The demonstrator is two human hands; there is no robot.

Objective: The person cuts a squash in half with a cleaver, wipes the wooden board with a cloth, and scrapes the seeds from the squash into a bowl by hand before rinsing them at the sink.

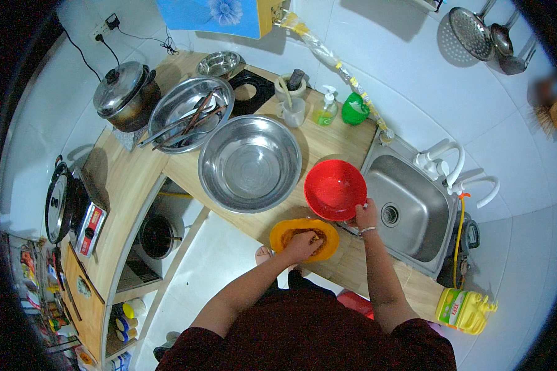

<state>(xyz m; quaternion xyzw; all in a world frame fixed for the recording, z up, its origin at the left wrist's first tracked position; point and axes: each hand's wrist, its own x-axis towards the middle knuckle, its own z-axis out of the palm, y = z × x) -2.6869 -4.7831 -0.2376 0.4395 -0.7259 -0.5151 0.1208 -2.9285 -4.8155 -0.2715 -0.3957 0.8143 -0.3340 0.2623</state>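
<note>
My right hand [365, 214] grips the near right rim of a red plastic basin [335, 188], with the thumb up at the edge. Inside, the basin looks bare and shiny. Just nearer to me lies an orange oval thing [328, 248] that looks like a halved pumpkin, its hollow brownish inside. My left hand [302, 246] is down in that hollow with the fingers curled. Whether the fingers hold some of the pulp is hidden. A large stainless steel basin [248, 169] stands to the left of the red one.
On the right is a steel sink [411, 208] with white taps [445, 164]. A second steel basin [190, 116] holds chopsticks and utensils. Behind stand a soap dispenser [325, 109], a plastic cup [293, 112] and a mortar [285, 88]. An oil jug [464, 310] sits at the right end.
</note>
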